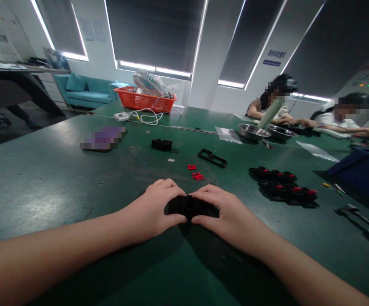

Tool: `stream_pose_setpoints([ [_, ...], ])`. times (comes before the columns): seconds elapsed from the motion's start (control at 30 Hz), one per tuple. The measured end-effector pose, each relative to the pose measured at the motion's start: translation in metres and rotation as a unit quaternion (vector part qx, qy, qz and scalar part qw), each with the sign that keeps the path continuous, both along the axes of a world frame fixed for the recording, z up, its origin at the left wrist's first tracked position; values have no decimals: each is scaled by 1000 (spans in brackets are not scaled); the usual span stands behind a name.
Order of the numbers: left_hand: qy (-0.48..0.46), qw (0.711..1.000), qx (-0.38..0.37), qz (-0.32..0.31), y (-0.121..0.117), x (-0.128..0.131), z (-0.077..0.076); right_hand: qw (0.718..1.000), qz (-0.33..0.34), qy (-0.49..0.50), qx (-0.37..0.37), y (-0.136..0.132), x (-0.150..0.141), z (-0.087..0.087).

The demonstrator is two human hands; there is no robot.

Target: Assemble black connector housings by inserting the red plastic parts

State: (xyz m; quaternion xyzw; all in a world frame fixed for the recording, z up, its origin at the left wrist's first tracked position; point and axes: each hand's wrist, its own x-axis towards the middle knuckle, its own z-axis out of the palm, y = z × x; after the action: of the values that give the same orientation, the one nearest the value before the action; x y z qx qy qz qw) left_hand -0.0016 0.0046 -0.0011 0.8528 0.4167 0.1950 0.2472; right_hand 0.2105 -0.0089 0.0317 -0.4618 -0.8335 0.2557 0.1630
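Observation:
Both my left hand (162, 206) and my right hand (221, 210) grip a black plastic part (189, 205) near the table's front edge, one from each side. Thumbs press its near side, and fingers curl over the far side. Much of the part is covered by my hands. Just beyond lie several small red plastic clips (197, 176). A black rectangular frame (212, 158) with openings rests flat farther back, and a black block-shaped part (162, 145) sits to its left. Right of my hands are rows of black parts with red pieces (286, 192) in them.
The green table (60, 178) also bears a blurred-out purple object (104, 138), an orange basket (146, 101) with a fan, a white cable (149, 117), metal bowls (254, 131) and plastic bags (227, 134). A blue bin (363, 174) stands at right. Two people work at the far right.

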Motion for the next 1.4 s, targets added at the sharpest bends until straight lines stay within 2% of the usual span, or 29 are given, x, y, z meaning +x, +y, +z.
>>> stream_pose_setpoints([
  [1.4,0,1000,13,6,0,0,1,1000,-4,1,-1,-1,-1,2],
])
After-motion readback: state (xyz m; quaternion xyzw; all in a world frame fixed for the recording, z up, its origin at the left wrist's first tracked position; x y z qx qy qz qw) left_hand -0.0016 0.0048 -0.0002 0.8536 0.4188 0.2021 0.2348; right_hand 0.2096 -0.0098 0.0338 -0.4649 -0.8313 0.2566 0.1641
